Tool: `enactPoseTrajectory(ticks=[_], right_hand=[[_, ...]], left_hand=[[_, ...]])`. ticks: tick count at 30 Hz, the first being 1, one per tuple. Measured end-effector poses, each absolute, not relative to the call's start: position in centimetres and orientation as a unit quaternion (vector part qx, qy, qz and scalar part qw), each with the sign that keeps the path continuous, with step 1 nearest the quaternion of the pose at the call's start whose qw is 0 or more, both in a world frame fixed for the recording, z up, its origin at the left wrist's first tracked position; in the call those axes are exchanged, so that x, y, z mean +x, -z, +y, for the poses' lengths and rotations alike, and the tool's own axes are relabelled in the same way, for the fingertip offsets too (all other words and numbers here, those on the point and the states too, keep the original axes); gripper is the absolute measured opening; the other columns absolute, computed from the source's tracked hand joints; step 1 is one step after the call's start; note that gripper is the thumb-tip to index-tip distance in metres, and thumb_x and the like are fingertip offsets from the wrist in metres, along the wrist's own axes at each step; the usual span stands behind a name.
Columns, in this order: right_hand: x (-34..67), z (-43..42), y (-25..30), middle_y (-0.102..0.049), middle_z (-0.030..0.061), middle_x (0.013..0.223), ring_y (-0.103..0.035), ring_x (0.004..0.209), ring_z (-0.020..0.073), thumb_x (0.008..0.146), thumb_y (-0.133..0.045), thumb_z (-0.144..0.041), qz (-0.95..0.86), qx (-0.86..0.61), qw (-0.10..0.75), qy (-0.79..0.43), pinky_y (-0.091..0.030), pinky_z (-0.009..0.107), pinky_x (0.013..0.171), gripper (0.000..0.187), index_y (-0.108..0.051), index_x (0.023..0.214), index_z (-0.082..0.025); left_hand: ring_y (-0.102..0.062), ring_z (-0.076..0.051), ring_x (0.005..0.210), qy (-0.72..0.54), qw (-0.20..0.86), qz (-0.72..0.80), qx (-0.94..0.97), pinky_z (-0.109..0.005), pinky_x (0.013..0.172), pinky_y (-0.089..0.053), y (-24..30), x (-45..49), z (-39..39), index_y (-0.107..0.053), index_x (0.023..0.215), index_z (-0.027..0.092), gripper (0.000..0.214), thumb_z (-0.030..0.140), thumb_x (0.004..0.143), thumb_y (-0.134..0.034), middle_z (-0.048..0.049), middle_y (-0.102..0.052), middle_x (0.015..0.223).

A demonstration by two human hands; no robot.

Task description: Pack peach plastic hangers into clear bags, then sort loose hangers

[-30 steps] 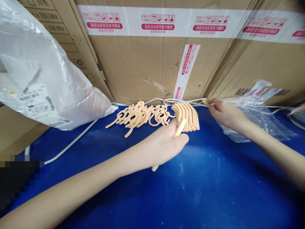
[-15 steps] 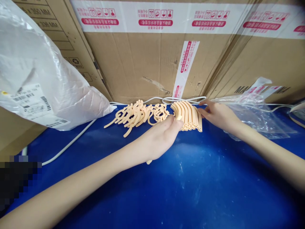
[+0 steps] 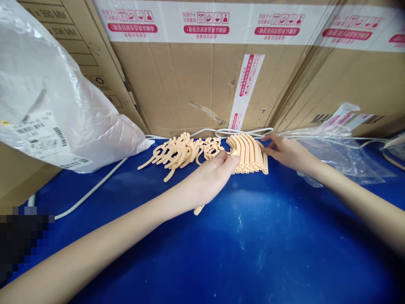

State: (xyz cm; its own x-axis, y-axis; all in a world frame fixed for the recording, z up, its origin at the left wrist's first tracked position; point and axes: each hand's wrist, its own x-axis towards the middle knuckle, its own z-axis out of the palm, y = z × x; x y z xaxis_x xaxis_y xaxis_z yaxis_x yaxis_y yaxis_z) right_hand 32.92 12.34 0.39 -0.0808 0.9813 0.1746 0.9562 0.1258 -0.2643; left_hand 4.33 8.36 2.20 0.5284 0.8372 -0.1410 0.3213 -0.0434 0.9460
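Observation:
My left hand (image 3: 207, 181) is closed around a curved peach plastic strip (image 3: 198, 210), whose lower end pokes out below the palm; its upper end touches the left side of a neat stack of peach strips (image 3: 249, 154). My right hand (image 3: 286, 153) rests against the right side of that stack, fingers pressed on it. A loose tangle of peach curved pieces (image 3: 183, 154) lies to the left of the stack on the blue table (image 3: 253, 245).
Large taped cardboard boxes (image 3: 202, 71) wall off the back. A white plastic bag (image 3: 53, 97) with labels hangs at the left. A clear plastic bag (image 3: 341, 156) lies at the right. A white cable (image 3: 95, 190) runs along the table's back.
My left hand moved up and left, bringing its strip to the stack. My right hand slid left from the clear bag to the stack's right side.

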Motion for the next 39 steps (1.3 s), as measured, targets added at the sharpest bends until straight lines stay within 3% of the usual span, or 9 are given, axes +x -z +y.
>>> enactPoseTrajectory(ticks=[6,11,15,19,21,24,30,35,39], right_hand=[[32.5,12.5,-0.1,-0.074,0.0084,0.085,-0.067,0.069,0.0232,0.091,-0.05,-0.04,-0.725,-0.661,0.191,-0.034,-0.046,0.035,0.065,0.033,-0.061,0.114,-0.019],[31.9,12.0,-1.2,-0.074,0.0085,0.081,-0.063,0.064,0.0223,0.091,-0.048,-0.032,-0.719,-0.661,0.212,-0.022,-0.041,0.035,0.063,0.028,-0.061,0.112,-0.019],[30.0,10.1,-3.0,-0.067,0.0075,0.07,-0.057,0.061,0.0202,0.095,-0.044,-0.042,-0.727,-0.643,0.24,-0.03,-0.038,0.035,0.06,0.03,-0.064,0.089,-0.02],[26.6,6.9,-4.9,-0.063,0.0007,0.063,-0.056,0.056,0.0131,0.099,-0.035,-0.06,-0.78,-0.554,0.237,-0.17,-0.042,0.028,0.054,0.053,-0.064,0.073,-0.023],[25.2,5.7,-5.8,-0.059,-0.0018,0.06,-0.053,0.052,0.0113,0.094,-0.051,-0.058,-0.766,-0.488,0.275,-0.317,-0.036,0.025,0.046,0.043,-0.067,0.076,-0.023],[24.6,4.9,-7.0,-0.06,-0.0027,0.063,-0.052,0.053,0.0108,0.089,-0.061,-0.052,-0.742,-0.455,0.305,-0.387,-0.036,0.025,0.046,0.032,-0.069,0.079,-0.023],[26.4,4.8,-7.9,-0.071,0.0008,0.083,-0.061,0.071,0.0162,0.09,-0.061,-0.05,-0.778,-0.502,0.332,-0.183,-0.043,0.029,0.06,0.028,-0.07,0.09,-0.023],[26.9,4.1,-8.9,-0.065,0.0015,0.078,-0.055,0.07,0.0166,0.095,-0.058,-0.041,-0.831,-0.449,0.322,0.064,-0.042,0.032,0.065,0.02,-0.068,0.098,-0.024],[26.5,3.5,-8.9,-0.065,0.0039,0.076,-0.058,0.07,0.0192,0.099,-0.05,-0.033,-0.835,-0.424,0.284,0.205,-0.04,0.033,0.062,0.017,-0.066,0.1,-0.025]], left_hand=[[-0.04,-0.01,0.053,-0.222,0.574,0.417,0.669,-0.024,0.045,-0.025,-3.2,4.6,7.8,-0.046,0.082,0.022,0.036,0.056,0.095,-0.043,0.0013,-0.047,0.072],[-0.042,-0.008,0.059,-0.235,0.608,0.383,0.654,-0.02,0.05,-0.032,-5.0,5.0,7.3,-0.05,0.084,0.019,0.027,0.041,0.088,-0.065,0.0042,-0.045,0.071],[-0.036,-0.004,0.054,-0.277,0.629,0.395,0.609,-0.016,0.043,-0.025,-4.9,5.1,7.7,-0.051,0.084,0.017,0.021,0.032,0.092,-0.063,0.0052,-0.04,0.072],[-0.031,-0.004,0.049,-0.323,0.666,0.385,0.551,-0.013,0.038,-0.025,-4.8,5.3,7.5,-0.05,0.084,0.018,0.021,0.029,0.102,-0.046,0.0068,-0.032,0.066],[-0.035,-0.004,0.048,-0.328,0.679,0.36,0.55,-0.014,0.038,-0.033,-5.1,5.4,7.0,-0.05,0.084,0.018,0.022,0.027,0.103,-0.043,0.0063,-0.037,0.066],[-0.045,-0.006,0.052,-0.333,0.673,0.332,0.571,-0.017,0.043,-0.045,-5.6,5.5,6.3,-0.052,0.086,0.017,0.02,0.027,0.101,-0.044,0.004,-0.046,0.071],[-0.05,-0.009,0.068,-0.387,0.56,0.357,0.64,-0.016,0.051,-0.044,-5.9,5.2,6.3,-0.054,0.08,0.017,0.026,0.032,0.1,-0.049,0.0015,-0.05,0.075],[-0.048,-0.009,0.071,-0.411,0.446,0.345,0.716,-0.02,0.062,-0.041,-5.9,4.7,6.1,-0.052,0.077,0.018,0.029,0.034,0.101,-0.048,0.0024,-0.05,0.074],[-0.043,-0.009,0.063,-0.398,0.346,0.313,0.79,-0.023,0.059,-0.033,-6.2,4.4,5.5,-0.046,0.073,0.019,0.033,0.032,0.103,-0.042,0.0036,-0.046,0.068]])
